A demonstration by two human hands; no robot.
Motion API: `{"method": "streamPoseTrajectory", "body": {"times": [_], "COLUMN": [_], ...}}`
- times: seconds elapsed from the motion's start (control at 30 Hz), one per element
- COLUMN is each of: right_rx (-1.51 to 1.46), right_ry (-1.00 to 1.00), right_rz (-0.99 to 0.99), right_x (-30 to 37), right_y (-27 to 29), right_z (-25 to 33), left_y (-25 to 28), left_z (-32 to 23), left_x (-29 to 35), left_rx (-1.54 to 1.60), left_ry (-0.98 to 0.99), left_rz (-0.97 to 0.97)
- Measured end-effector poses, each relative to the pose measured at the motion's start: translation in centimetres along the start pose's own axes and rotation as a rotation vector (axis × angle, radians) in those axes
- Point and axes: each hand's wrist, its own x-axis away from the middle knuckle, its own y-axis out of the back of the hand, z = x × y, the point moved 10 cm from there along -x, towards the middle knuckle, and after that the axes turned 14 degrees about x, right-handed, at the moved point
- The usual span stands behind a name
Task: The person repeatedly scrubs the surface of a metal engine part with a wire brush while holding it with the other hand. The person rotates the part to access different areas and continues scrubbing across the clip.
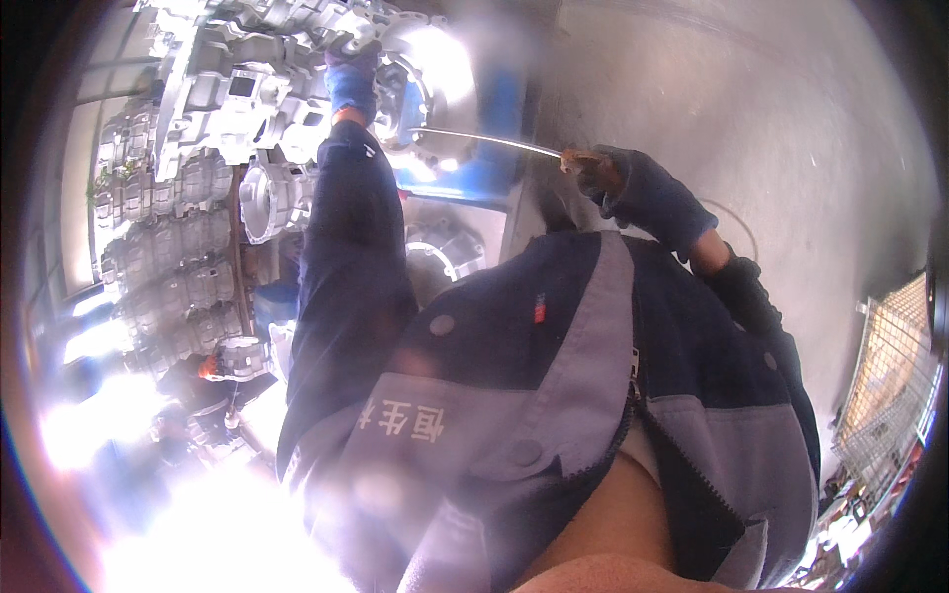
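My left hand (pixel 352 77), in a blue glove, reaches up to a silvery metal casting (pixel 423 91) with a round flanged opening. Its fingers close on the casting's left side, partly lost in glare. In a dark glove, my right hand (pixel 647 195) is wrapped round the brown handle (pixel 585 161) of a long thin file-like tool. The tool's bright metal shaft (pixel 489 139) points left, and its tip lies at the casting's round opening. Whether the tip touches metal I cannot tell.
Many similar castings (pixel 247 89) are stacked at the left. Another round casting (pixel 445 247) sits below a blue surface (pixel 465 183). A grey floor (pixel 791 119) spreads to the right, with a wire mesh cage (pixel 883 361) at its edge. A person with an orange glove (pixel 208 367) is at lower left.
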Motion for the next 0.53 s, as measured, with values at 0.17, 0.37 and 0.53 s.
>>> {"method": "streamPoseTrajectory", "body": {"times": [0.17,0.37,0.53], "right_rx": [0.256,0.044,-0.020], "right_ry": [0.320,0.010,0.174], "right_rz": [-0.243,-0.155,-0.018], "right_x": [-1.1,-1.1,-2.2], "right_y": [0.5,3.6,2.3], "right_z": [3.3,2.0,7.1], "left_y": [0.6,-0.4,0.3], "left_z": [-1.6,-0.9,-0.6], "left_x": [0.2,1.2,1.2], "left_rx": [-0.002,0.251,0.387], "left_ry": [-0.048,-0.003,0.104], "left_rz": [-0.062,0.163,0.082]}}
